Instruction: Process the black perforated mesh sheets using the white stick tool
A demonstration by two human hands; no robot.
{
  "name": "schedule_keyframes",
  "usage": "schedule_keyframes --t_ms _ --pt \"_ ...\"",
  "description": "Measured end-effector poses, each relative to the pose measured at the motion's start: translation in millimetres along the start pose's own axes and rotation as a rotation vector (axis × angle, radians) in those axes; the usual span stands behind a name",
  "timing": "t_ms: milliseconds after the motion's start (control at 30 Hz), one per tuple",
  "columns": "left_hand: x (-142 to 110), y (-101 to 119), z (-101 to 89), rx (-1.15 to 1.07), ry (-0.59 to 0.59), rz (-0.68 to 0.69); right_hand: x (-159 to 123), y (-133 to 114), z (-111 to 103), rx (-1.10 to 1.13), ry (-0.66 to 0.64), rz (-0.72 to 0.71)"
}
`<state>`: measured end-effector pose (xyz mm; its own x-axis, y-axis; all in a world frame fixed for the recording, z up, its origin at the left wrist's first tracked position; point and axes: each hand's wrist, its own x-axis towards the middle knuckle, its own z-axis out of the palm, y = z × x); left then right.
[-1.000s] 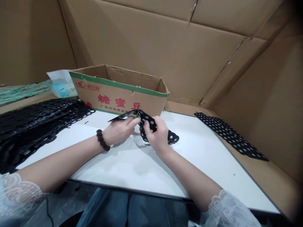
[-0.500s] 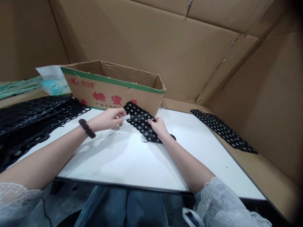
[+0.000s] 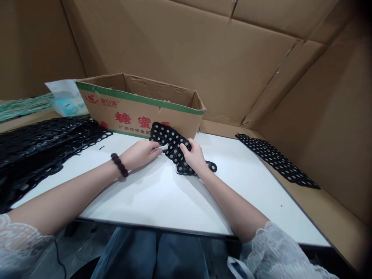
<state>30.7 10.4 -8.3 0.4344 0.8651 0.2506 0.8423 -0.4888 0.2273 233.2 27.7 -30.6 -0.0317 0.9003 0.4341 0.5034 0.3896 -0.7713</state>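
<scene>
Overhead and behind, tall cardboard walls enclose the white-topped bench. Near its far edge, left of centre, a printed carton with a green rim band stands open at the top. Black perforated sheeting is heaped over the bench's far left corner and down its left edge. Along the right edge, partly on the cardboard beyond, a black white-spotted strip lies with its long axis roughly following that edge. A tissue pack stands just left of the carton, with green strands farther left.

Between the hands, over the middle of the bench toward the far edge, is a spotted black piece. Its long axis slants from the far left to the near right; the far end points at the carton's front, and the near part bends toward the right edge. Compared with the previous frame, that near part is more bunched, and the left hand has moved in closer.

The right hand pinches the piece between thumb and fingers. Closed around a slim white tool, the left hand puts the tip at the piece's left border; whether it presses is unclear. A dark beaded bracelet circles the left wrist.
</scene>
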Motion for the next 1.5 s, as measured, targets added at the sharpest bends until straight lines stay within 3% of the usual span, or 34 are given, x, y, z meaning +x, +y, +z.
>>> schedule_keyframes --t_ms 300,567,833,1000,1500 --pt "-5 10 6.6 0.197 0.011 0.002 -7 -11 1 -0.026 -0.011 -0.093" --pt "-5 14 10.7 0.223 0.017 -0.038 -13 -19 2 -0.057 -0.044 -0.156" --pt "-12 24 14.4 0.128 0.070 -0.073 -37 -33 12 -0.431 -0.059 -0.443" --pt "-16 26 15.5 0.094 0.125 -0.098 -46 -32 16 -0.462 0.008 -0.544" --pt "-19 35 10.6 0.164 0.229 -0.132 -56 -35 21 -0.363 0.052 -0.561"
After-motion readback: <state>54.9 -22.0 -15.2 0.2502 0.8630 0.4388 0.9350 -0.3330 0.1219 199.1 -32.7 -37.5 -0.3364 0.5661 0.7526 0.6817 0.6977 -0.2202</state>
